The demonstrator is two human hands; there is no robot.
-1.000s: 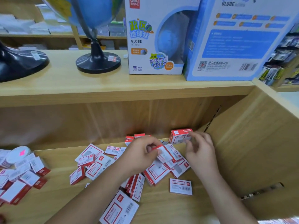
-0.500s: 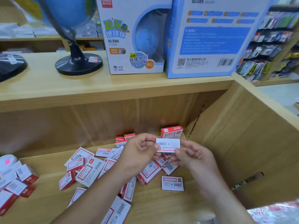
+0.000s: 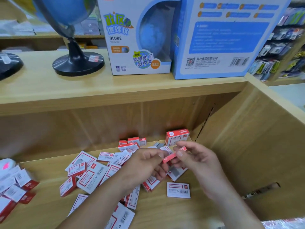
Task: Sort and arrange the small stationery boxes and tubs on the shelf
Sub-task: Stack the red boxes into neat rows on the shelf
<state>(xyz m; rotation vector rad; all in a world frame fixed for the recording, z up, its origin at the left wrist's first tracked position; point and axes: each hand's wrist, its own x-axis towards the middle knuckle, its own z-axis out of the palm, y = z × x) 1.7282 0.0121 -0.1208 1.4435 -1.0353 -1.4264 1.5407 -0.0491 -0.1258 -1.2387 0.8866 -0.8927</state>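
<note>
Two bare forearms reach in from the lower edge and meet at centre. The left hand (image 3: 145, 164) and right hand (image 3: 196, 160) face each other, raised, fingers curled, thumbs and fingertips of both pinching one small red stationery box (image 3: 173, 155) between them, tilted.

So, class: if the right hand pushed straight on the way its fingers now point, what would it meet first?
Probably the left hand: the right hand points leftward at it, both gripping the small red box. Depth is uncertain.

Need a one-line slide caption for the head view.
Both hands, left and right, pinch one small red box above scattered stationery boxes on a wooden shelf.
</note>
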